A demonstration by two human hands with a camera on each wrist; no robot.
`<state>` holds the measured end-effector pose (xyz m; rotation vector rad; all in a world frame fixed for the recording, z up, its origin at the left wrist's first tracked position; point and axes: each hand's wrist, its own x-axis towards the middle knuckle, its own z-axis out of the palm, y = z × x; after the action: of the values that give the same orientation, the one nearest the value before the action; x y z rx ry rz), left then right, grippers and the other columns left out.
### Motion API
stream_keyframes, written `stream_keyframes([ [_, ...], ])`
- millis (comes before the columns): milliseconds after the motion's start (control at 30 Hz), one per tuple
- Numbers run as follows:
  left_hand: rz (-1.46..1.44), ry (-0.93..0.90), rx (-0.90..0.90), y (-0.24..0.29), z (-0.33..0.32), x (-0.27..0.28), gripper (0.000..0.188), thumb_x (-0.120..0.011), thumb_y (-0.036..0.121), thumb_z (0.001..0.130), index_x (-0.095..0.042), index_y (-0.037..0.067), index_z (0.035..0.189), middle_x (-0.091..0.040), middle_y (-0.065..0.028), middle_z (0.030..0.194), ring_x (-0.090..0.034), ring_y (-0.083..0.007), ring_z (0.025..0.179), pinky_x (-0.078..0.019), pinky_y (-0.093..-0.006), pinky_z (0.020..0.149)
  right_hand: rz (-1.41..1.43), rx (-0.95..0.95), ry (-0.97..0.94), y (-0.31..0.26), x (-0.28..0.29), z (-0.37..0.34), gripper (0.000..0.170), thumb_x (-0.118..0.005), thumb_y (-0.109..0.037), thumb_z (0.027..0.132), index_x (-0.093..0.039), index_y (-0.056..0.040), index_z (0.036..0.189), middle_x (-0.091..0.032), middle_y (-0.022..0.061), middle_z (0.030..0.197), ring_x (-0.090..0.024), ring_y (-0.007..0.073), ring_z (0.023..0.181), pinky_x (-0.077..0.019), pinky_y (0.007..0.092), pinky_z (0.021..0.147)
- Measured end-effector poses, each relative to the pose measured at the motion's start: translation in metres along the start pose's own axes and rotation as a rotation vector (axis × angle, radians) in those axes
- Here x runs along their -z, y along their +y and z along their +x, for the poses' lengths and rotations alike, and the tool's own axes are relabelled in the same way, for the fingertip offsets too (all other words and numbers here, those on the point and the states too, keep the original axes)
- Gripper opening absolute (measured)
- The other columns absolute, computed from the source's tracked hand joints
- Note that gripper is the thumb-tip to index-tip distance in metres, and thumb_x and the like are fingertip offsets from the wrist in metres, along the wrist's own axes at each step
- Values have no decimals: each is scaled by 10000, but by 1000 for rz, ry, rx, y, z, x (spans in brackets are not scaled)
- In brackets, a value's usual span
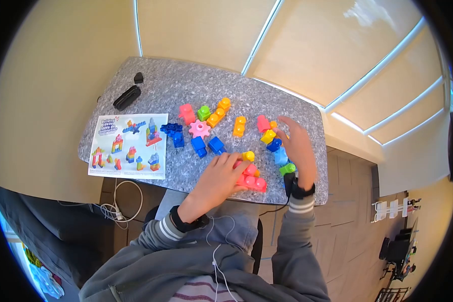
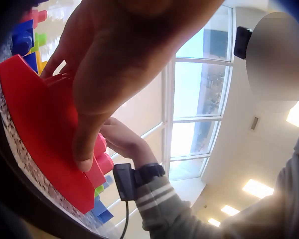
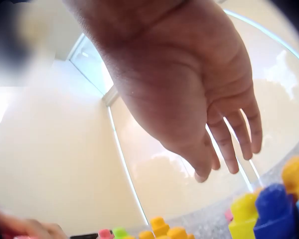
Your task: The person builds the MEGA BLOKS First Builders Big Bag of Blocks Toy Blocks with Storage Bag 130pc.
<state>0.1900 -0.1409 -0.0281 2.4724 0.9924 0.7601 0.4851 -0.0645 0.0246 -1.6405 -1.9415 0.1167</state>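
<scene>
In the head view my left hand [image 1: 214,176] grips a red toy building block with round studs [image 1: 254,183] near the table's front edge. The left wrist view shows the thumb against the long side of this red block [image 2: 40,129], with the fingers over its far side. My right hand [image 1: 298,148] is held above the right part of the table, fingers spread and nothing in them, as the right wrist view of the palm [image 3: 179,94] shows. Beside it runs a line of blocks: red [image 1: 263,124], yellow [image 1: 268,136], dark blue [image 1: 274,145], light blue [image 1: 281,157] and green [image 1: 287,169].
A printed sheet of building ideas [image 1: 128,168] lies at the left. Orange blocks [image 1: 216,118], a pink gear [image 1: 199,129], a dark blue gear [image 1: 171,129] and blue blocks [image 1: 217,145] are scattered mid-table. A black case [image 1: 127,97] rests at the back left.
</scene>
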Motion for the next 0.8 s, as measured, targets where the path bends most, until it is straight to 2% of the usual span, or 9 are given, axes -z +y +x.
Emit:
stream_keyframes([
  [67, -6, 9, 27, 0, -2, 0, 688, -913, 325, 938, -650, 124, 1540, -603, -118, 1504, -601, -368, 1366, -512, -511, 1180, -104, 0, -39, 12, -22, 20, 439, -833, -217, 1046, -767, -53, 1447, -801, 244, 1404, -755, 470, 1286, -605, 511, 1100],
  [200, 32, 51, 12, -7, -6, -2, 692, -917, 345, 925, -662, 122, 1528, -609, -107, 1479, -612, -351, 1325, -524, -500, 1138, -229, -10, -215, 14, -56, 40, 424, -830, -186, 1021, -774, -72, 1425, -796, 252, 1399, -750, 489, 1270, -592, 534, 1109],
  [267, 58, 82, -9, -11, -6, -1, 701, -925, 368, 908, -675, 127, 1517, -614, -98, 1452, -621, -334, 1288, -534, -490, 1102, -235, -35, -293, 8, -60, 41, 424, -845, -138, 986, -778, -95, 1402, -814, 246, 1298, -739, 477, 1265, -589, 546, 1095],
  [400, 49, 71, 11, -12, -7, 2, 707, -945, 350, 889, -670, 127, 1500, -613, -90, 1423, -623, -332, 1289, -533, -491, 1101, -223, 94, -145, 13, -66, 29, 381, -826, -128, 1001, -766, -102, 1376, -810, 203, 1268, -754, 455, 1179, -530, 598, 1094],
  [467, 44, 55, 16, -13, -7, 3, 716, -952, 345, 882, -665, 123, 1499, -612, -89, 1414, -623, -332, 1289, -534, -491, 1101, -72, 248, 136, -3, -55, 15, 394, -803, -53, 1001, -766, -78, 1393, -784, 205, 1299, -748, 438, 1182, -558, 575, 1069],
  [500, 38, 53, 21, -13, -6, 4, 743, -952, 339, 883, -645, 107, 1519, -615, -96, 1425, -623, -341, 1299, -532, -495, 1107, -71, 245, 131, -14, -42, 4, 394, -803, -53, 1001, -766, -78, 1393, -784, 205, 1299, -748, 438, 1182, -558, 575, 1069],
  [567, 31, 52, 33, -12, -5, 5, 771, -952, 332, 885, -624, 90, 1540, -618, -104, 1437, -623, -350, 1310, -531, -500, 1113, 265, 79, -12, -49, -9, -25, 410, -745, 48, 1020, -752, -30, 1423, -761, 199, 1317, -774, 377, 1177, -625, 504, 1047],
  [667, -80, 64, 120, -12, -6, 5, 840, -947, 285, 895, -563, 72, 1611, -618, -127, 1474, -609, -391, 1368, -510, -523, 1169, 480, -15, -163, -50, 5, -66, 402, -717, 113, 1029, -764, -10, 1409, -767, 173, 1282, -792, 308, 1192, -668, 411, 1028],
  [800, -138, 32, 104, -14, -2, 12, 870, -955, 303, 897, -547, 60, 1626, -619, -142, 1469, -614, -402, 1367, -508, -529, 1169, 438, -60, -251, -60, 12, -92, 347, -745, 96, 1049, -789, -10, 1377, -725, 160, 1378, -798, 257, 1174, -671, 370, 1041],
])
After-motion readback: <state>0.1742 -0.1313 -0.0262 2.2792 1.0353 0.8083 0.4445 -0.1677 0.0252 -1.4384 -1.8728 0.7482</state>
